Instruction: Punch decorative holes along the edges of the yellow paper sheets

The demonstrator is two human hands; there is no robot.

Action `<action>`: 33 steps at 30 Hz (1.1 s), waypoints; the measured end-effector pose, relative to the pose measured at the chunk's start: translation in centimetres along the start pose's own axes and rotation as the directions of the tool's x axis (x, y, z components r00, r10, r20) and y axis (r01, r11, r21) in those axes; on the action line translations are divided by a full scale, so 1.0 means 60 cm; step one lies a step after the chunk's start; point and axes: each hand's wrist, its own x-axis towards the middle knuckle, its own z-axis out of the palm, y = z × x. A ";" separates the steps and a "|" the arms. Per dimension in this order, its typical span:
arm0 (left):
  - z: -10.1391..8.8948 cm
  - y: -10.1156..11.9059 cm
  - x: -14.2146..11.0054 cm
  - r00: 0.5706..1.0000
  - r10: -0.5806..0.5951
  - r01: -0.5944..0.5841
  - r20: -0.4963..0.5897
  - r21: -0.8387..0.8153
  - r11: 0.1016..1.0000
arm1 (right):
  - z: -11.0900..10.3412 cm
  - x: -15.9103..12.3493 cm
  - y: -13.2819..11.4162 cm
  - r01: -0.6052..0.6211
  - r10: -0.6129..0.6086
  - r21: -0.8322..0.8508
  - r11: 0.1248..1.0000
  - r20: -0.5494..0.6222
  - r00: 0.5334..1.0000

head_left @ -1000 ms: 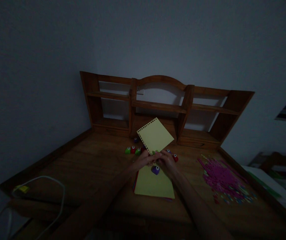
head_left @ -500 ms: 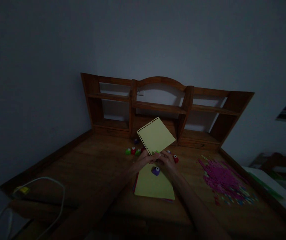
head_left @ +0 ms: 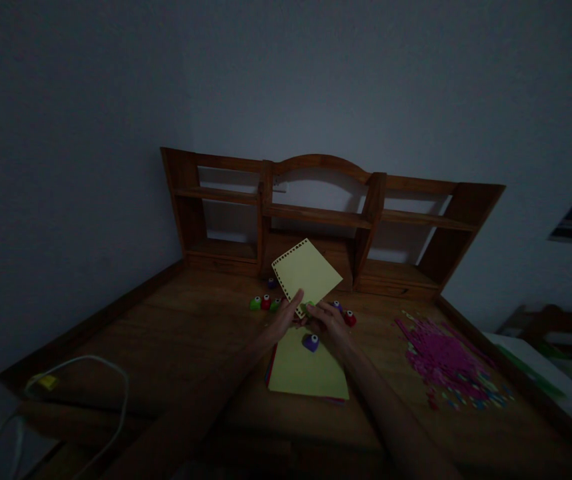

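My left hand (head_left: 286,316) pinches the lower edge of a yellow sheet (head_left: 306,272) with punched holes along its left side, holding it tilted up above the desk. My right hand (head_left: 329,320) is closed round a small green punch (head_left: 309,307) clamped on the sheet's lower corner. Below the hands lies a stack of coloured paper (head_left: 306,373) with a yellow sheet on top, and a purple punch (head_left: 311,342) rests on it.
Small green, red and purple punches (head_left: 265,303) sit on the wooden desk (head_left: 176,333) behind the hands, another red punch (head_left: 349,318) to the right. A pile of pink paper scraps (head_left: 441,357) lies at right. Wooden shelves (head_left: 316,213) stand at the back; a white cable (head_left: 91,387) at front left.
The yellow sheet has dropped slightly and swung a little left. My left thumb has lifted up along the sheet's edge. The right hand stays on the green punch.
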 end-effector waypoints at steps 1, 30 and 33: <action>-0.002 -0.001 0.001 1.000 0.001 -0.001 -0.017 -0.001 1.000 | -0.003 0.001 -0.001 -0.006 0.006 -0.002 1.000 -0.008 1.000; 0.004 0.017 -0.017 0.999 0.014 -0.012 -0.046 0.039 0.999 | 0.002 -0.005 -0.011 -0.044 0.044 0.014 0.999 0.004 0.999; 0.003 0.012 -0.014 0.999 0.012 -0.012 -0.034 0.010 1.000 | 0.001 -0.005 -0.011 -0.046 0.046 0.020 0.999 -0.006 0.999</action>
